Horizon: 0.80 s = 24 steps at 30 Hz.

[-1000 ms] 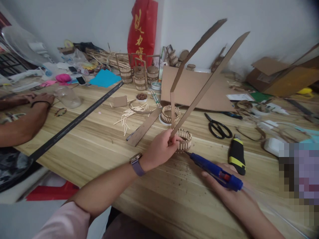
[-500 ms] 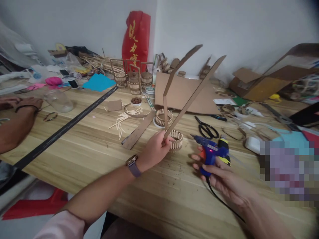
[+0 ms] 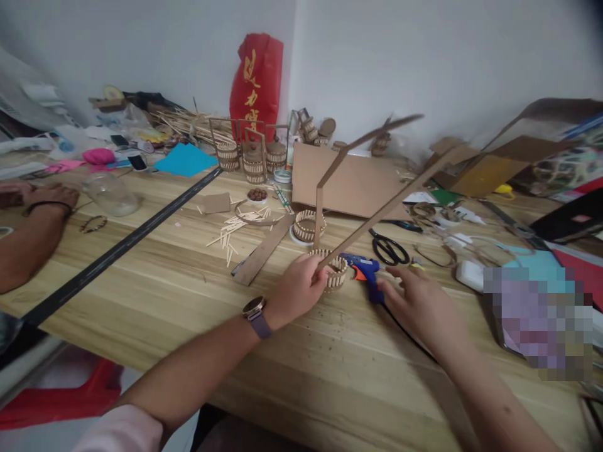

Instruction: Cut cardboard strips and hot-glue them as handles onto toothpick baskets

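My left hand (image 3: 301, 290), with a watch on its wrist, pinches the lower end of a long brown cardboard strip (image 3: 377, 218) against the near wall of a small round basket (image 3: 337, 277) made of short sticks. The strip bends overhead and slants up from the basket, and another bent length rises from its far side. A blue glue gun (image 3: 370, 269) with an orange trigger lies on the table just right of the basket. My right hand (image 3: 421, 304) hovers beside its handle, fingers apart, holding nothing. Behind stands a second stick basket (image 3: 307, 227).
Black scissors (image 3: 390, 247) lie beyond the glue gun. Loose sticks (image 3: 230, 235) and a flat cardboard strip (image 3: 264, 248) are left of the baskets. A cardboard sheet (image 3: 348, 182) lies behind. Another person's arm (image 3: 42, 232) rests at the left, near a glass jar (image 3: 110, 194).
My right hand has set the glue gun down beside the basket and let go of it. The left hand keeps its grip, while the strips lean further right.
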Available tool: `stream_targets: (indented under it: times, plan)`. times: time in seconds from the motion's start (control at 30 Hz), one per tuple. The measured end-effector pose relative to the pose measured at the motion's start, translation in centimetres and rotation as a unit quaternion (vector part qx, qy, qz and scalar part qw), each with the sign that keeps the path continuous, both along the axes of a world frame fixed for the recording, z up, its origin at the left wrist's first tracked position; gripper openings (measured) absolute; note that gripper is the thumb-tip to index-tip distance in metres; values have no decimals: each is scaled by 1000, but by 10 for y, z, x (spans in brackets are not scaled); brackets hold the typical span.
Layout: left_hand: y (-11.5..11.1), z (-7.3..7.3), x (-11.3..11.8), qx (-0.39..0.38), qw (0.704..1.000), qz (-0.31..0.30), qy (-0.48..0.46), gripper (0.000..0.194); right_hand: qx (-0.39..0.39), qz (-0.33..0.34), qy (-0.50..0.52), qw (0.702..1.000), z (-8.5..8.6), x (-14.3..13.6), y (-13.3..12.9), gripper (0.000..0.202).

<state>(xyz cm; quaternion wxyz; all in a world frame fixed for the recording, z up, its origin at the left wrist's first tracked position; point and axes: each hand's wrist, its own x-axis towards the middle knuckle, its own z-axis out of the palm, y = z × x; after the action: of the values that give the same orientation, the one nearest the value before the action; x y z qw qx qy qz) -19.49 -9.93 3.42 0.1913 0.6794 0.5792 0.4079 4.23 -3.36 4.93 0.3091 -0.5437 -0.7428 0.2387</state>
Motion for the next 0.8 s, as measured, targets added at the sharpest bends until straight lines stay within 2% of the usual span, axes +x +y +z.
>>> stream_targets:
  times: [0.07, 0.13, 0.27, 0.37, 0.43, 0.6, 0.8]
  plan:
    - [0, -4, 1, 5, 1000, -4, 31, 13, 42, 70, -22, 996, 11, -14, -9, 36]
    - [0, -8, 3, 13, 998, -18, 59, 13, 26, 142, 50, 988, 16, -34, -18, 40]
    - [-1, -15, 4, 28, 993, -51, 99, 13, 24, 199, 163, 966, 13, -60, -26, 29]
    - [0, -17, 4, 29, 994, -58, 85, 10, 50, 180, 163, 969, 11, -50, -25, 24]
    - [1, -17, 4, 28, 995, -73, 59, 17, 57, 157, 155, 974, 9, -32, -22, 25]
    - [6, -19, 2, 12, 994, -95, 44, 27, 41, 170, 102, 979, -3, 2, -17, 30]
    - [6, -18, 0, 7, 993, -97, 60, 29, 66, 226, 7, 972, -2, -8, -13, 30]
